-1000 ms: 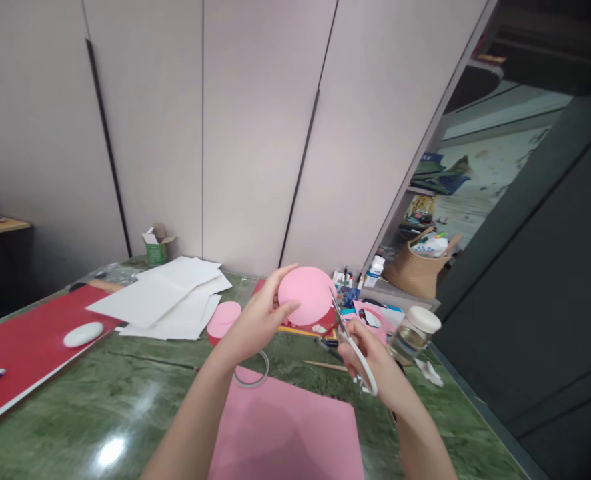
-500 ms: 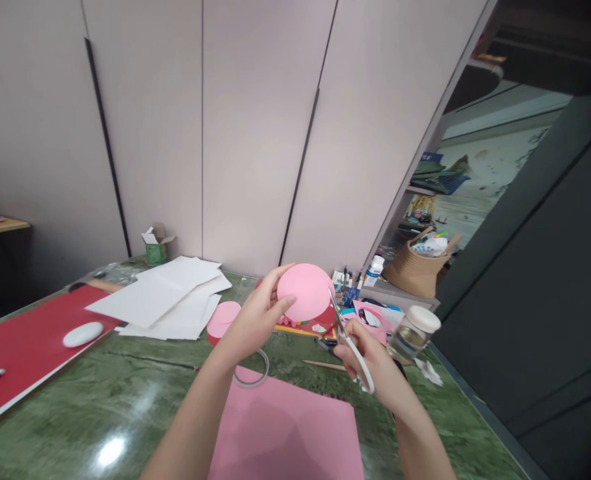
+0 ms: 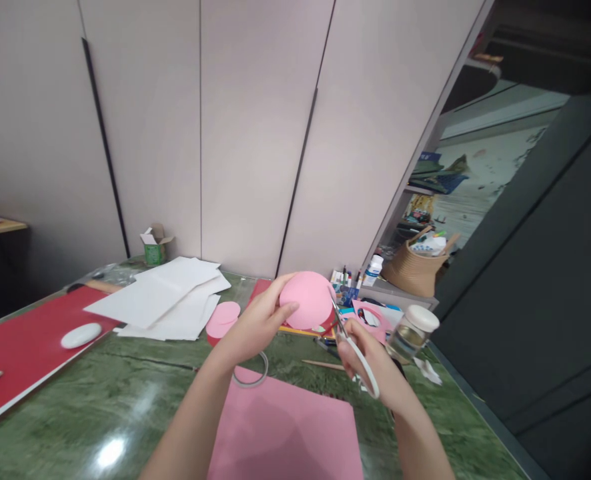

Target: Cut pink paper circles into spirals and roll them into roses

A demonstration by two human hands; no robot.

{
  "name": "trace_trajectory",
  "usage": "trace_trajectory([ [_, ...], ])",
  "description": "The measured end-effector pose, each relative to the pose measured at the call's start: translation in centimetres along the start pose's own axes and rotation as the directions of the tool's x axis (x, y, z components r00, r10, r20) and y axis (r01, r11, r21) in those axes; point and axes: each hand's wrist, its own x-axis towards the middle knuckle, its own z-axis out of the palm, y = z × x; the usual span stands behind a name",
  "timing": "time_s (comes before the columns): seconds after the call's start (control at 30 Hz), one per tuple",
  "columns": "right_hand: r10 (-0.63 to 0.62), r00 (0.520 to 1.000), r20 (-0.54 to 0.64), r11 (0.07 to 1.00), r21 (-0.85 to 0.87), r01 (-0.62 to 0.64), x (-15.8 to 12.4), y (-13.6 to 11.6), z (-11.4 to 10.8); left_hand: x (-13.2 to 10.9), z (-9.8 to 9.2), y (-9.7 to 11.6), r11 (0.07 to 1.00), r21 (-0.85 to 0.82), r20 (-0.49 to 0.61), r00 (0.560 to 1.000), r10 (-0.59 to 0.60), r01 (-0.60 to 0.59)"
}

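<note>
Between the fingers and thumb of my left hand (image 3: 263,317) is a round pink paper disc (image 3: 306,300), held up over the table. My right hand (image 3: 368,353) grips white-handled scissors (image 3: 363,367), whose blades meet the disc's right edge. Whether the blades are parted is too small to tell. Below both hands lies a large pink sheet (image 3: 290,433), with a grey ring-shaped band (image 3: 250,383) on its upper left corner. Smaller pink paper rounds (image 3: 223,317) lie left of my left hand.
White sheets (image 3: 165,293) and a red board (image 3: 20,347) bearing a white oval object (image 3: 81,335) cover the left side. On the right stand a lidded jar (image 3: 413,331) and a pink cut-out sheet (image 3: 370,317). A wooden stick (image 3: 323,365) lies mid-table; a woven basket (image 3: 413,267) sits behind.
The pink disc has dropped slightly and tilted, with my left hand turning along with it. The scissors have shifted a little, and their blades remain at the disc's right edge.
</note>
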Motion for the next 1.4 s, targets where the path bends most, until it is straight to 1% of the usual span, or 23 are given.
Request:
trace_trajectory([
  [0.13,0.012,1.000,0.003,1.000,0.007,-0.012,0.0,0.1,0.0,0.0,0.0,-0.1,1.000,0.004,-0.014,1.000,-0.007,0.007],
  [0.37,0.027,1.000,0.008,0.998,0.051,-0.027,0.1,0.1,0.1,0.3,-0.1,-0.7,0.998,-0.063,-0.039,0.999,-0.011,0.008],
  [0.6,0.033,0.999,0.004,0.995,0.095,-0.033,0.3,0.3,0.3,0.2,-0.3,-0.5,0.996,-0.082,-0.045,0.999,-0.019,0.015],
  [0.8,0.048,0.999,0.004,0.995,0.083,-0.048,0.4,0.7,0.4,0.2,-0.4,-0.6,0.996,-0.091,-0.032,0.999,-0.028,0.025],
  [0.97,0.041,0.999,0.031,0.997,0.060,-0.043,0.1,0.5,0.1,0.2,-0.5,-0.5,0.999,-0.050,-0.037,0.999,-0.008,0.006],
  [1.13,0.026,0.999,0.039,0.999,-0.023,-0.025,-0.1,-0.1,-0.1,0.1,-0.7,-0.4,1.000,-0.022,0.019,1.000,0.003,-0.003],
  [1.27,0.027,0.999,0.030,0.999,-0.021,-0.026,-0.1,-0.4,0.0,0.0,-0.8,-0.1,1.000,-0.013,0.062,0.998,0.003,-0.002],
  [1.4,0.031,0.999,0.034,1.000,-0.001,-0.031,-0.2,-0.3,-0.1,0.1,-0.8,0.0,1.000,-0.013,0.057,0.998,0.001,0.000],
])
